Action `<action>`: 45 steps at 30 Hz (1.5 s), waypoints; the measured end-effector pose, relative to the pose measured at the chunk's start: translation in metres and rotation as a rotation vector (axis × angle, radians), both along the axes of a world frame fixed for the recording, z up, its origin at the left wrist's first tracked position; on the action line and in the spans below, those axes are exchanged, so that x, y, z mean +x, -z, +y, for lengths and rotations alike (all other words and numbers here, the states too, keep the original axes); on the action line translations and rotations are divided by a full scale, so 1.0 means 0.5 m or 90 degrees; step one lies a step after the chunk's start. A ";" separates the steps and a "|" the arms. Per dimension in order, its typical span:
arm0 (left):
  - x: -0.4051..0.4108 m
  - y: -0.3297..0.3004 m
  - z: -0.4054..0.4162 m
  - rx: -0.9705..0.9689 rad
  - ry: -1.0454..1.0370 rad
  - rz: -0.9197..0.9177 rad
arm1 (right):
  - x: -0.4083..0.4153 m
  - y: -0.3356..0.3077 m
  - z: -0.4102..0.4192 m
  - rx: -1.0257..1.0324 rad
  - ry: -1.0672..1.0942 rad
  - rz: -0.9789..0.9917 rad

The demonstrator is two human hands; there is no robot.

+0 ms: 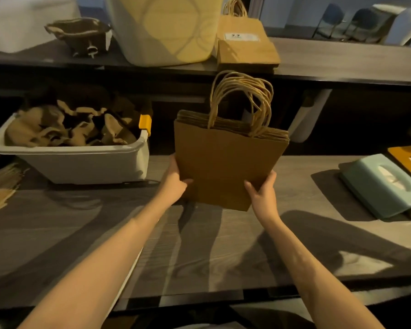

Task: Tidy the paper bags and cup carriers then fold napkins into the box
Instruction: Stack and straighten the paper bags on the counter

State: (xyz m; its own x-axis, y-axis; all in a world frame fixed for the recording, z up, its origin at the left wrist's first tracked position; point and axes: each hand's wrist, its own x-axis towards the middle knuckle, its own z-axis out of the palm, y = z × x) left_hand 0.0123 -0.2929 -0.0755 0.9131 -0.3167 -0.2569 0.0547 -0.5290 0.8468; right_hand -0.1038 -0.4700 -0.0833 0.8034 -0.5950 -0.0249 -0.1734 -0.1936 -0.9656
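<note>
Head view: both hands hold one stack of flat brown paper bags point(228, 162) upright above the wooden table point(223, 252), twisted-paper handles pointing up and bunched together. Left hand point(176, 179) grips the stack's lower left edge, thumb on the near face, fingers curled behind. Right hand point(262, 191) pinches the lower right corner the same way. Stack's bottom corner hangs just clear of the table, tilted slightly to the right. White bin point(81, 160) of crumpled brown cup carriers sits well to the left; a teal tissue box point(380, 186) lies at the right. More brown bags point(247, 46) rest on the raised shelf behind. Judgement: the step is squaring the stack. Doing it well likely means tapping the bottom edges flat on the table, keeping both grips low and even so no bag slides out, then setting it with the shelf bags.
</note>
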 end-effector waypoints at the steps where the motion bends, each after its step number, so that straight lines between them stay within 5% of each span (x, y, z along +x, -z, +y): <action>1: 0.002 0.009 -0.003 0.009 -0.009 0.020 | -0.002 0.010 0.000 -0.005 -0.009 0.022; 7: 0.014 0.044 -0.008 0.044 -0.013 -0.012 | 0.007 0.041 -0.001 -0.130 0.043 0.113; 14: 0.028 0.058 -0.021 0.115 -0.012 -0.057 | 0.020 0.037 -0.018 -0.142 0.041 0.121; 25: 0.014 0.057 -0.010 0.060 -0.013 -0.022 | 0.009 0.031 -0.010 -0.104 0.042 0.085; 37: 0.034 -0.093 0.016 -0.131 0.156 -0.143 | -0.005 -0.109 -0.003 -0.076 0.062 -0.075; 45: 0.042 -0.251 0.036 -0.412 0.136 -0.088 | -0.029 -0.249 0.023 0.007 0.019 -0.146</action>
